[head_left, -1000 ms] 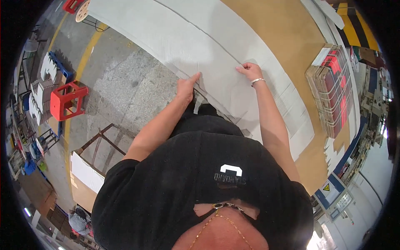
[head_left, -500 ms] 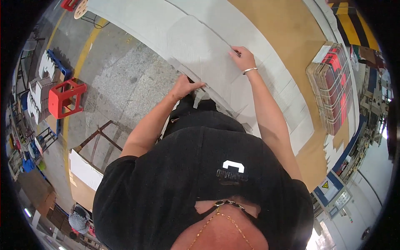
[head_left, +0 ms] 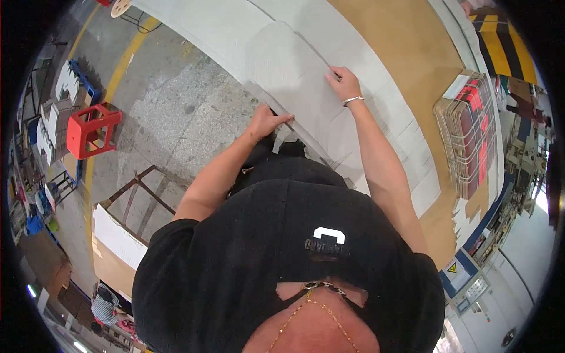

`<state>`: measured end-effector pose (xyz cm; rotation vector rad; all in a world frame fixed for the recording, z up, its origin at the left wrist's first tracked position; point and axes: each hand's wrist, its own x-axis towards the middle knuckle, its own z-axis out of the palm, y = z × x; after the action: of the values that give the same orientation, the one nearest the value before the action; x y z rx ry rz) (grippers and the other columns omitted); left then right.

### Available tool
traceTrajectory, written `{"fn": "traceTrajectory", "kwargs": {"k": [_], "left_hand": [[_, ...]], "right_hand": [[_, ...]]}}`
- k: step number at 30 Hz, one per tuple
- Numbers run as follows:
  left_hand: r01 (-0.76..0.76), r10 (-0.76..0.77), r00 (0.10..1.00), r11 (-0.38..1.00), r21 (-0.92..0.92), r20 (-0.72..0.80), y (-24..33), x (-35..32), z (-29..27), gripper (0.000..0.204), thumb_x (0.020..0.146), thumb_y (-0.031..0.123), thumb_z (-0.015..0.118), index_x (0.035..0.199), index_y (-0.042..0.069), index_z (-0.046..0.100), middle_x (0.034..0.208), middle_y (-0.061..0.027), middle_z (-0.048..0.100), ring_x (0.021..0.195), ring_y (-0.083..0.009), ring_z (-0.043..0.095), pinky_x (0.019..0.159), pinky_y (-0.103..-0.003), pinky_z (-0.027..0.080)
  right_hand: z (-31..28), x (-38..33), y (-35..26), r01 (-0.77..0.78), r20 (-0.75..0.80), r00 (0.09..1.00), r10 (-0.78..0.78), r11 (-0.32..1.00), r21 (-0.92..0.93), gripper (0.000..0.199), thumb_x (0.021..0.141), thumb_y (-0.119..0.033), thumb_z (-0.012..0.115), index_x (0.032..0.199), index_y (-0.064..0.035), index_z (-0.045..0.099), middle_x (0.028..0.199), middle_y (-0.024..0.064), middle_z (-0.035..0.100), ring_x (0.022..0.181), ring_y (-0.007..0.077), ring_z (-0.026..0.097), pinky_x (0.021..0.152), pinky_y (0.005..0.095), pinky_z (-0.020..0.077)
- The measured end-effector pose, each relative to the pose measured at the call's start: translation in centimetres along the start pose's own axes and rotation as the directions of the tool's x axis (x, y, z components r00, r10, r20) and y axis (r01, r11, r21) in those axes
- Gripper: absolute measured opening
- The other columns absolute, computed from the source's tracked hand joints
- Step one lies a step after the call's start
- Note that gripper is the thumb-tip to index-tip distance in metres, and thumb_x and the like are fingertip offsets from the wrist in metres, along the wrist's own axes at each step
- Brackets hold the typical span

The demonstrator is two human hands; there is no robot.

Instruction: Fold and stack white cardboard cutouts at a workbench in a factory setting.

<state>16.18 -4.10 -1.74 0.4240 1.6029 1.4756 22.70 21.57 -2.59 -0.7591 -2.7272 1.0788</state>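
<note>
Here's the big one: white sheet [head_left: 312, 112], laid out in front of the person, long dark seam [head_left: 318, 54] running across it. Brown board [head_left: 406, 41] shows along the sheet's R side. Strapped bundle [head_left: 465, 138], brown w/ red, sits on that board, well R of the sheet. Over L, well apart from the sheet: red stool [head_left: 75, 136].

Now the hands! L hand [head_left: 265, 122] at the sheet's near L edge, thumb stretched along it, fingers curled; looks like a pinch on that edge, tho fingertips partly hidden. R hand [head_left: 345, 85] farther in on the sheet, right at the seam: fingers bent, pinching the seam's edge w/ thumb, apparently. Smallest: pale bracelet [head_left: 353, 100], R wrist, over the sheet.
</note>
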Motion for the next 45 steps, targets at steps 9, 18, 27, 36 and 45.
{"fn": "traceTrajectory", "kwargs": {"k": [9, 18, 27, 36, 45], "left_hand": [[0.195, -0.189, 0.976, 0.524, -0.829, 0.11, -0.7, 0.8, -1.0, 0.054, 0.091, 0.038, 0.047, 0.129, 0.0, 0.037, 0.128, -0.0122, 0.045, 0.114, -0.0236, 0.047, 0.095, -0.037, 0.039], [0.193, -0.241, 0.968, 0.508, -0.839, 0.076, 0.3, 0.9, -1.0, 0.071, 0.088, 0.06, 0.024, 0.137, 0.008, 0.023, 0.136, -0.0133, 0.035, 0.121, -0.0311, 0.04, 0.095, -0.05, 0.039], [0.24, -0.335, 0.94, 0.499, -0.833, 0.07, 1.6, 1.9, -1.9, 0.074, 0.087, 0.062, 0.026, 0.137, 0.008, 0.023, 0.137, -0.0135, 0.034, 0.122, -0.0319, 0.039, 0.094, -0.053, 0.038], [0.249, -0.168, 0.968, 0.581, -0.775, 0.185, -2.3, 0.3, -2.7, 0.061, 0.089, 0.048, 0.043, 0.131, 0.004, 0.035, 0.134, -0.0105, 0.04, 0.124, -0.0272, 0.036, 0.103, -0.044, 0.028], [0.175, -0.159, 0.984, 0.923, -0.344, 0.074, -5.2, 1.5, 2.3, 0.045, 0.082, 0.016, 0.065, 0.117, -0.007, 0.048, 0.116, -0.0115, 0.053, 0.1, -0.0199, 0.052, 0.087, -0.033, 0.041]], "right_hand": [[0.9, 3.2, -1.8, 0.008, -0.018, 1.0, -0.006, 0.99, 0.138, 0.036, 0.079, -0.025, 0.061, 0.108, -0.0051, 0.06, 0.098, 0.0132, 0.059, 0.083, 0.0241, 0.06, 0.076, 0.0317, 0.048], [2.8, 4.8, -4.0, 0.079, 0.03, 0.996, -0.079, 0.997, 0.024, 0.04, 0.077, -0.029, 0.061, 0.111, -0.0073, 0.059, 0.099, 0.0139, 0.058, 0.09, 0.0268, 0.057, 0.079, 0.0341, 0.0467], [4.7, 6.5, -5.3, 0.038, -0.014, 0.999, -0.039, 0.997, -0.064, 0.035, 0.075, -0.029, 0.063, 0.102, -0.0063, 0.064, 0.098, 0.0148, 0.058, 0.091, 0.0303, 0.055, 0.081, 0.0382, 0.0443], [3.4, 2.1, -5.0, 0.054, -0.216, 0.975, -0.059, 0.998, -0.029, 0.06, 0.076, -0.029, 0.062, 0.127, -0.0045, 0.043, 0.118, 0.0173, 0.049, 0.109, 0.0341, 0.044, 0.096, 0.0407, 0.035], [-7.0, -29.5, 4.0, -0.546, -0.447, 0.802, 0.395, 0.789, -0.282, 0.07, 0.068, -0.038, 0.07, 0.128, -0.015, 0.042, 0.124, 0.0182, 0.044, 0.114, 0.037, 0.04, 0.094, 0.0463, 0.0346]]}}
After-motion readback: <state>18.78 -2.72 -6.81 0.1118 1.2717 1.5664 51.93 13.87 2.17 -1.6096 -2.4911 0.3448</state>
